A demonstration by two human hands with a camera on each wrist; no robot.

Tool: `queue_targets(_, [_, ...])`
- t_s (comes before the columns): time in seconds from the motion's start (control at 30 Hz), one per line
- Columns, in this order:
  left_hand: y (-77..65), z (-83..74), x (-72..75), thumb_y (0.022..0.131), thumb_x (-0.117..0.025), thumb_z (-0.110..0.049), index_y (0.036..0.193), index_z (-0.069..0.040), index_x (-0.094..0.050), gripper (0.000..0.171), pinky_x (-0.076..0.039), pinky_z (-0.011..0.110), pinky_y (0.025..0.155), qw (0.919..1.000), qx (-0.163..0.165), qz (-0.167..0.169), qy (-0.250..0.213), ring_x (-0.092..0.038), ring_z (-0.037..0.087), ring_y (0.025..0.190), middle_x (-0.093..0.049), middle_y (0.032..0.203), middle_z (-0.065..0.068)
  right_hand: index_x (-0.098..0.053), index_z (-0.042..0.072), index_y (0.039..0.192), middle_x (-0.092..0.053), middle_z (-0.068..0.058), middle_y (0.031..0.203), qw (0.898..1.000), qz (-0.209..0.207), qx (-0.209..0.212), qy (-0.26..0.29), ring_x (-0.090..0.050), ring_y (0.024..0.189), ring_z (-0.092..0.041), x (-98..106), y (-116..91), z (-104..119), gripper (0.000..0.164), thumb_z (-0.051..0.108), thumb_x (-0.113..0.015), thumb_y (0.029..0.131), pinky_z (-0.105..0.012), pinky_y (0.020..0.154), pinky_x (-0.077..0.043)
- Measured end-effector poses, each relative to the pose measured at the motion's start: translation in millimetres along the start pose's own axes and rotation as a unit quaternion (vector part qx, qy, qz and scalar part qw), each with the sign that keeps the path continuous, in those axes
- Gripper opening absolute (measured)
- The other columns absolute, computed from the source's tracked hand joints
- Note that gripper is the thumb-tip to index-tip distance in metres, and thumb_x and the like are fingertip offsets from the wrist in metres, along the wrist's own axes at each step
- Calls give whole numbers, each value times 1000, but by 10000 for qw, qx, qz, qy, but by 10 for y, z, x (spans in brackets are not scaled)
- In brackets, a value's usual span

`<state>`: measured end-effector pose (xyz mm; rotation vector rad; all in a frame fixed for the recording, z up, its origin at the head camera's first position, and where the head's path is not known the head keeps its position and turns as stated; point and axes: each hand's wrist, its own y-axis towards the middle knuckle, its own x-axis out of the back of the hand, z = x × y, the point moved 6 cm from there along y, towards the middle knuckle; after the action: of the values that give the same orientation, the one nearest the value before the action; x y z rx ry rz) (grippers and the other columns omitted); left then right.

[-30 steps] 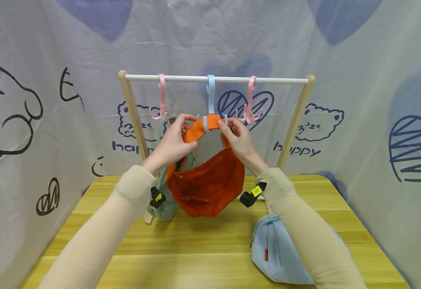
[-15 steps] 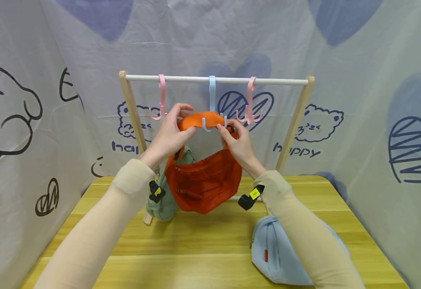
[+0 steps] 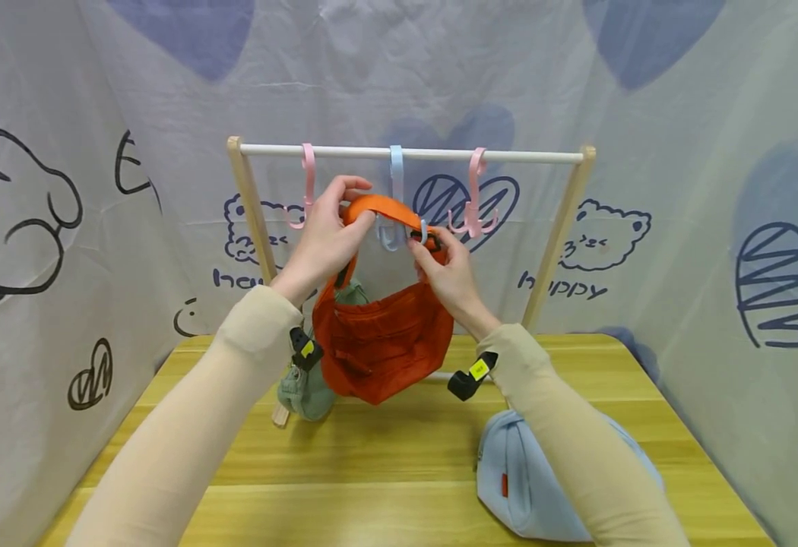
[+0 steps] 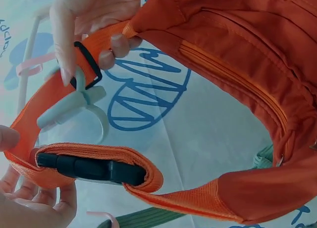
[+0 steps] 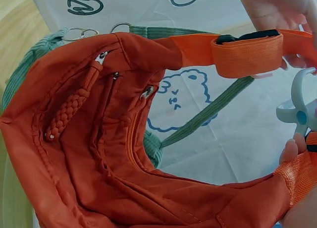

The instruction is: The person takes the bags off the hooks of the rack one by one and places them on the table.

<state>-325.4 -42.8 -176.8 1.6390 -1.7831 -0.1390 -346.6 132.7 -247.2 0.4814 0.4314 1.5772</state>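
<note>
A red-orange sling bag (image 3: 385, 342) hangs by its orange strap (image 3: 381, 203), held up between both hands at the middle of the rack. My left hand (image 3: 330, 228) pinches the strap on the left, fingers above and thumb below. On the right, my right hand (image 3: 452, 273) pinches the strap close to its black slider (image 4: 88, 64). Between the hands is the light blue hook (image 3: 396, 178); one prong curves over the strap beside the right hand, and the front prong shows below the strap. A folded strap end with a black buckle (image 4: 94, 169) sits near the left hand.
Pink hooks (image 3: 308, 178) (image 3: 476, 190) hang on either side along the white rail (image 3: 536, 157). A green corduroy bag (image 3: 308, 391) hangs behind at the left. A light blue bag (image 3: 529, 471) lies on the wooden table (image 3: 344, 494) at right, partly under the right forearm.
My left hand has raised its side of the strap above the blue hook's front prong, which earlier overlapped the strap. The strap now slopes down toward the right hand, and the bag has risen slightly.
</note>
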Motion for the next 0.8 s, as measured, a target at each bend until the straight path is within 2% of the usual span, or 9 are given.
queue_targets(0.13, [0, -14, -29, 101, -53, -13, 136, -9, -54, 36, -46, 27, 78, 9999, -75, 48, -93, -58, 24, 95, -60, 128, 14, -59, -5, 116, -54, 6, 67, 10000, -27, -33, -17, -49, 54, -12, 6, -3, 3, 21, 7, -62, 99, -24, 54, -45])
queue_targets(0.3, [-40, 45, -77, 102, -54, -14, 136, -8, -55, 35, -46, 27, 80, 9997, -46, 188, -147, -58, 25, 95, -60, 127, 14, -58, -6, 114, -54, 6, 67, 9999, -64, -85, 16, -49, 55, -9, 9, -2, 6, 20, 6, -61, 98, -21, 55, -45])
queue_targets(0.47, [-96, 128, -128, 103, -52, -16, 138, -9, -52, 36, -47, 30, 77, 9992, 132, 375, -106, -59, 24, 91, -58, 124, 13, -58, -6, 116, -54, 6, 67, 9998, -90, -195, 3, -49, 55, -9, 14, -1, 10, 22, 6, -62, 98, -20, 54, -45])
queue_targets(0.63, [-120, 213, -204, 104, -50, -15, 142, -7, -47, 39, -51, 33, 82, 9977, 282, 582, -217, -61, 24, 89, -59, 122, 16, -58, -7, 118, -54, 6, 67, 9992, -80, -393, 65, -49, 56, -8, 25, 5, 10, 25, 7, -63, 97, -19, 55, -43])
queue_targets(0.8, [-125, 277, -250, 104, -53, -14, 142, -6, -48, 39, -53, 34, 84, 9973, 351, 591, -276, -61, 21, 86, -62, 116, 16, -59, -6, 121, -54, 5, 68, 9986, -11, -527, 14, -50, 57, -8, 40, 5, 23, 28, 8, -64, 97, -18, 57, -44])
